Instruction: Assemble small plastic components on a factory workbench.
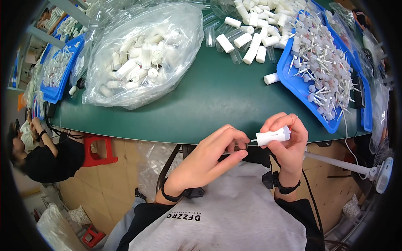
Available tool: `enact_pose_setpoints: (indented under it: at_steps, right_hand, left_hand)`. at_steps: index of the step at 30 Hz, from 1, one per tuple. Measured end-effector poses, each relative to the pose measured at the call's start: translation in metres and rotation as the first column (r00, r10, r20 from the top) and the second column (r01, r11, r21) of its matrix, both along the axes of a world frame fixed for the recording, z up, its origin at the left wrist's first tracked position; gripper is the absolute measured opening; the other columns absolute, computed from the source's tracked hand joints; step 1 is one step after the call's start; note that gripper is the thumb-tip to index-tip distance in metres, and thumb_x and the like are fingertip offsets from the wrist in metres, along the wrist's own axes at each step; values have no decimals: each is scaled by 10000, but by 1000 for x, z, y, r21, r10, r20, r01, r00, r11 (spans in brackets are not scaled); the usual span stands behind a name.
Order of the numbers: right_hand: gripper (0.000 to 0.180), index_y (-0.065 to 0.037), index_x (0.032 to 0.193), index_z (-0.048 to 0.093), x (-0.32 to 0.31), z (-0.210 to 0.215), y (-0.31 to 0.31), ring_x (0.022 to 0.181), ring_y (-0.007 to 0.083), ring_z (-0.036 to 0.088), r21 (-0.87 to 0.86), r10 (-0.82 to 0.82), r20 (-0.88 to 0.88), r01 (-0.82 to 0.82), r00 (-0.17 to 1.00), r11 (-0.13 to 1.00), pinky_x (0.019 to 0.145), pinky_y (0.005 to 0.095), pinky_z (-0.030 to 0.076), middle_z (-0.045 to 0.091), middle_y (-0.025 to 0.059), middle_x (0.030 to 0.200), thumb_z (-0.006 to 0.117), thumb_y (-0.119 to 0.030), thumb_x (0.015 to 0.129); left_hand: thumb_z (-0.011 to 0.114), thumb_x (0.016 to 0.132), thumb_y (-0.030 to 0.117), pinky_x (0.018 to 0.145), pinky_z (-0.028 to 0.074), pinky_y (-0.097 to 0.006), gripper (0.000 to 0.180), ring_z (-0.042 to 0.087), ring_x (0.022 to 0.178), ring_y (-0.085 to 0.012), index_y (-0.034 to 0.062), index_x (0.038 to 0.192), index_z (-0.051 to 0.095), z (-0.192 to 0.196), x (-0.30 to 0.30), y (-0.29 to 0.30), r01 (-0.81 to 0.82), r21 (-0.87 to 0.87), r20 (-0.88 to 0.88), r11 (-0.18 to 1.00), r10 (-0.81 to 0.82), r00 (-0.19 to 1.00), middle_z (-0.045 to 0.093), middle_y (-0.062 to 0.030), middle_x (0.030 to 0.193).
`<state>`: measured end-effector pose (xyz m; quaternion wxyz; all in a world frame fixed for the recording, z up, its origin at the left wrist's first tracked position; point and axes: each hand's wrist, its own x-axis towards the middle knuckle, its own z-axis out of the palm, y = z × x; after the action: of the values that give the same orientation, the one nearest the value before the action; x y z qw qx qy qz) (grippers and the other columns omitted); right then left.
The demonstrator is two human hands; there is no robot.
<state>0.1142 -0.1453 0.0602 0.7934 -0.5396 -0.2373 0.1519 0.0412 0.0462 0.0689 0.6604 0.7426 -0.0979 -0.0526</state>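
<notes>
We hold a white plastic cap (273,136) in our right hand (289,144), fingers wrapped around it, below the desk (217,96) edge; left hand (209,161) fingers pinch a thin clear tube (239,144) at its nine o'clock, mid-insertion; alignment matters.

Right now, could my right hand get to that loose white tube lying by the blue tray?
Probably yes: the white tube lies alone on bare green table, nothing between. But the right hand already holds a white cylinder.

A large clear plastic bag (142,54), filled with white cylindrical caps, is seen lying on the green tabletop (209,100) at upper left. More crumpled clear bags (106,6) are piled behind it.
</notes>
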Motion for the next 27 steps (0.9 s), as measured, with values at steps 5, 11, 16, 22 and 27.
enact_pose_setpoints:
  at_steps: [5, 11, 16, 22, 27]
  right_hand:
    - [265, 14, 933, 589, -7, 4, 2, 870, 171, 613, -111, 92, 52, -86, 994, 990, 740, 274, 476, 639, 153, 964, 713, 84, 709]
    - [267, 17, 941, 615, -13, -2, 8, 874, 173, 621, -181, 164, 78, -147, 983, 972, 755, 283, 481, 645, 130, 968, 736, 62, 708]
    - [264, 13, 939, 621, -14, -2, 11, 876, 175, 624, -242, 152, 143, -114, 978, 963, 753, 284, 484, 649, 131, 954, 743, 47, 708]
    - [260, 8, 936, 625, -14, -2, 11, 854, 179, 618, -284, 145, 166, -93, 976, 954, 743, 289, 486, 657, 125, 945, 746, 36, 708]
    - [252, -11, 918, 634, -14, -4, 13, 837, 178, 605, -319, 148, 175, -86, 973, 944, 736, 293, 482, 661, 109, 936, 757, 20, 700]
  left_hand:
    - [548, 888, 56, 641, 404, -246, 232, 530, 722, -118, -22, 1101, 499, -1, -9, 5, 55, -2, -58, 998, -55, 997, 583, -70, 856]
    - [569, 899, 104, 651, 462, -327, 246, 585, 724, -243, -22, 1090, 479, -11, -19, 3, 56, -13, -41, 998, -56, 998, 553, -130, 838]
    - [579, 890, 101, 667, 466, -335, 253, 597, 746, -259, -23, 1086, 478, -11, -19, 6, 72, 70, -52, 995, -69, 996, 552, -136, 845]
    - [593, 882, 107, 666, 467, -347, 256, 596, 742, -271, -27, 1072, 486, -10, -20, 5, 30, 81, -34, 996, -27, 999, 554, -140, 845]
    - [595, 883, 107, 661, 474, -355, 252, 607, 746, -285, -29, 1068, 491, -10, -21, 6, 22, 81, -59, 996, -18, 998, 561, -150, 853]
